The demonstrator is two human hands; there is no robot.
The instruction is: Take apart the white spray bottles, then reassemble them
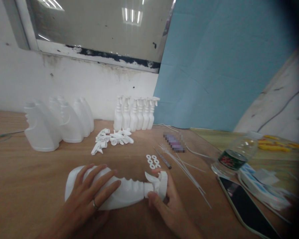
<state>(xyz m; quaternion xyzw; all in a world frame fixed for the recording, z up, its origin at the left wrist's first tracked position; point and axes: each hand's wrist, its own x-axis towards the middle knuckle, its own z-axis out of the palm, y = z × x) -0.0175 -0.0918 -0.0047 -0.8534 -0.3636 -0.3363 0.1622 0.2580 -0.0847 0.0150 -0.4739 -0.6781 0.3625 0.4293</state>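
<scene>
A white plastic spray bottle (129,192) lies on its side near the front of the table, its neck pointing right. Spread over its body from above, my left hand (92,192) grips it; a ring is on one finger. My right hand (168,202) is closed around the white trigger sprayer head (161,184) at the bottle's neck, thumb on the near side. The palm side of both hands is hidden. Just beyond the sprayer head lie several small white washers (150,161).
Bottles without heads (43,129) stand back left, finished spray bottles (133,114) by the wall. Loose trigger heads (121,136) lie between. Thin white tubes (189,172) and a pen-like tool (164,159) lie right, with a water bottle (229,162), phone (244,205) and power strip (264,189).
</scene>
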